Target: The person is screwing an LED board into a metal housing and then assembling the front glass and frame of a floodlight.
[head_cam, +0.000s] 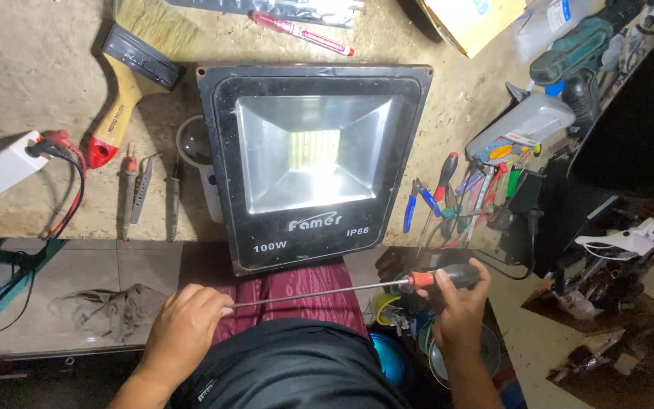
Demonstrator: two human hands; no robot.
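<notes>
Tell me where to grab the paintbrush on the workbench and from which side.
Take the paintbrush by its yellow handle, coming from the lower left. The handle lies bare and slanted toward the red tip, while the bristles point up toward the table's far edge and the floodlight crowds its right side.

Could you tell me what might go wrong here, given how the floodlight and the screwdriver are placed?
The floodlight overhangs the bench's front edge above the lap, so a push could tip it off. The long screwdriver spans both hands, its tip pinched in the left hand while the right hand grips the handle; a slip might jab the fingers. The light's glass faces up beside loose tools like the pliers, which could scratch it.
</notes>
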